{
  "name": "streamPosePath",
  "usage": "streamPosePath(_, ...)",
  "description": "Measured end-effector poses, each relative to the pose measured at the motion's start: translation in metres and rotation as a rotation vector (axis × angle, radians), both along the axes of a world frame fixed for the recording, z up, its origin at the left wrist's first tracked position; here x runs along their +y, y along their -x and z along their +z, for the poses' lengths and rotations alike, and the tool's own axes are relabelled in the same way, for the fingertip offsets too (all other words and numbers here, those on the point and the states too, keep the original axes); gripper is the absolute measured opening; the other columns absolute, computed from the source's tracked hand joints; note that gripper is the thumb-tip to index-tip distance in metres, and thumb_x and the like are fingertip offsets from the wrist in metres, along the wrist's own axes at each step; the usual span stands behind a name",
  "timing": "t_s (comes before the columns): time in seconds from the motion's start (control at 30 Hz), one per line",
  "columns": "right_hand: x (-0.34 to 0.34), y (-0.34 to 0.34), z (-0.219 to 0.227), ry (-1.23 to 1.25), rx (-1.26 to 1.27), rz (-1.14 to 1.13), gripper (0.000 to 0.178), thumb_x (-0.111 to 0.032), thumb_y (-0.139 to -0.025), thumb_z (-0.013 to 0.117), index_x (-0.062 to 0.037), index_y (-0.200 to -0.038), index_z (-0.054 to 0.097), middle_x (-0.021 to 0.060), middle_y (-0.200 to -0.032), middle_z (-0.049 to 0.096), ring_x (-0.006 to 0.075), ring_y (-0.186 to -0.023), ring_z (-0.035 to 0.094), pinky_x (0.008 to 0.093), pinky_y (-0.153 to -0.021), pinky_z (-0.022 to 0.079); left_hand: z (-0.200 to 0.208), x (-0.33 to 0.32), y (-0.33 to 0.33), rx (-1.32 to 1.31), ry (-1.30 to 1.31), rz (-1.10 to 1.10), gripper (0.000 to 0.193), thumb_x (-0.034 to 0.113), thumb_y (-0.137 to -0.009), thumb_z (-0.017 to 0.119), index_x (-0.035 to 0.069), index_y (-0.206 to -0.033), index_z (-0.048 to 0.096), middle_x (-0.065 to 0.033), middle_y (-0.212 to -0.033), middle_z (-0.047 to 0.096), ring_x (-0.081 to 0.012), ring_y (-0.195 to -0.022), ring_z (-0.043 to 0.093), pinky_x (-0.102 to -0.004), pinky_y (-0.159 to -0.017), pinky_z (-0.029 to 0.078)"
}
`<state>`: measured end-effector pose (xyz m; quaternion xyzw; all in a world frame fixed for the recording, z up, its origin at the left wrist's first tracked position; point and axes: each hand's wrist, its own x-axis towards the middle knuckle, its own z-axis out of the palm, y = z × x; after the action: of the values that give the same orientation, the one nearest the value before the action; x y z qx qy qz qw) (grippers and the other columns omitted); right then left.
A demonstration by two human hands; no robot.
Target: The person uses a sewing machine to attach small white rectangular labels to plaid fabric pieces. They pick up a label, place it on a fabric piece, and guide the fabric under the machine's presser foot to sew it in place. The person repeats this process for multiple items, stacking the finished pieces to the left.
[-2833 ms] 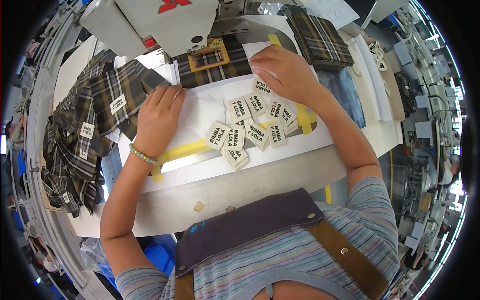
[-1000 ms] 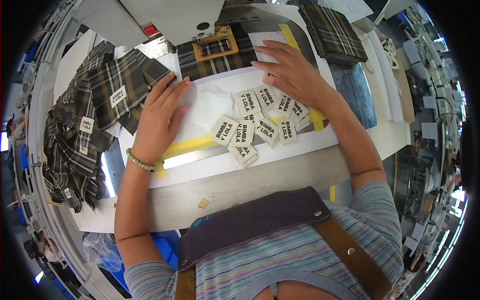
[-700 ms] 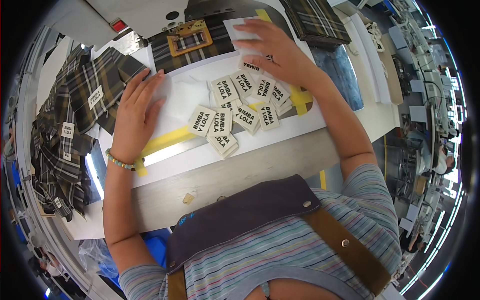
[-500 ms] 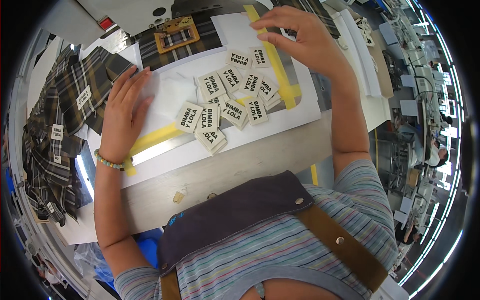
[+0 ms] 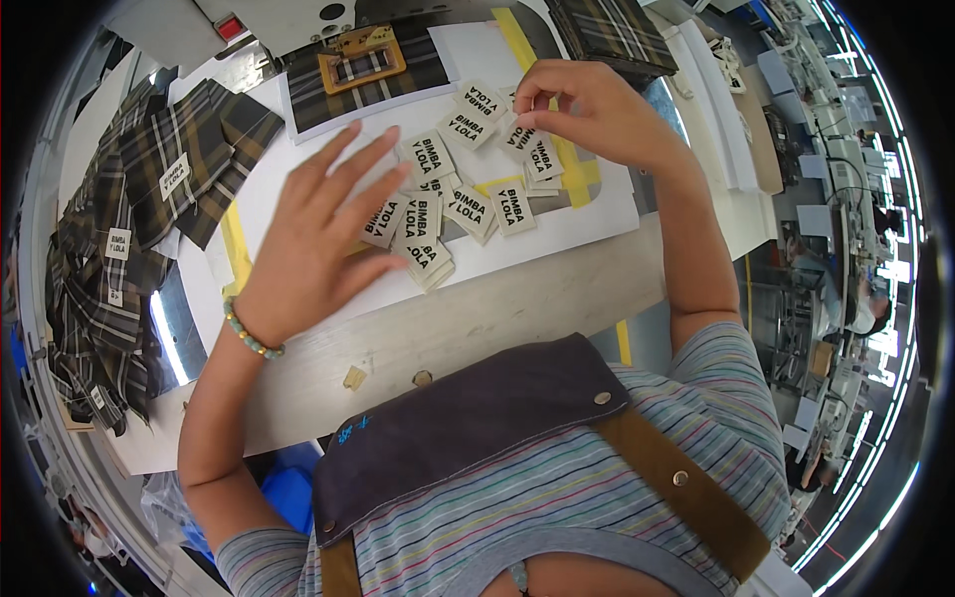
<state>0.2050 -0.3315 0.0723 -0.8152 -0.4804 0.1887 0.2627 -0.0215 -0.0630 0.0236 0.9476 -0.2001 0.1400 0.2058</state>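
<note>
Small cream fabric labels with dark print (image 5: 468, 206) lie in a loose, overlapping pile on a white sheet (image 5: 587, 214). My right hand (image 5: 587, 109) is at the pile's far right side, its thumb and fingertips pinched on one label (image 5: 515, 140). Fingers spread, my left hand (image 5: 323, 229) hovers at the pile's left edge and partly covers the nearest labels. Beyond the pile, a dark plaid fabric piece (image 5: 423, 72) lies under a yellow-brown frame (image 5: 362, 62) of the machine (image 5: 284, 20).
Plaid pieces with labels on them (image 5: 174, 159) are heaped at the left. A stack of plaid fabric (image 5: 612, 38) lies at the far right. Yellow tape (image 5: 237, 249) edges the work area. A small tan scrap (image 5: 354, 378) rests on the table's near edge (image 5: 477, 318).
My left hand has moved right from the plaid heap toward the labels. My right hand has come down and closed on a label. Some labels at the far side have shifted.
</note>
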Motion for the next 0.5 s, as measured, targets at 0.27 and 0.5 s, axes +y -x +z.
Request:
streamPosePath(0.27,-0.038,-0.011,-0.026,-0.051,0.085,0.072,0.012,-0.016,-0.098,0.071,-0.0046,-0.099,0.070,0.0131,-0.146,0.059,0.0205,-0.112,0.064,0.0353,-0.094,0.051,-0.022,-0.052,-0.029,0.083,-0.132,-0.018,0.115,0.068,-0.082,0.076,0.006,-0.167,0.031,-0.0245,-0.176,0.023,-0.0497,-0.161,0.022,-0.0594,-0.128,0.025)
streamPosePath(0.5,-0.023,-0.008,-0.026,-0.069,0.123,0.164,0.012,-0.016,-0.098,0.073,-0.0040,-0.098,0.069,0.0139,-0.136,0.068,0.0206,-0.117,0.065,0.0356,-0.094,0.054,-0.043,-0.072,-0.082,-0.015,-0.034,0.033,0.119,0.064,-0.084,0.079,-0.003,-0.166,0.027,-0.0283,-0.171,0.030,-0.0499,-0.158,0.028,-0.0561,-0.129,0.026)
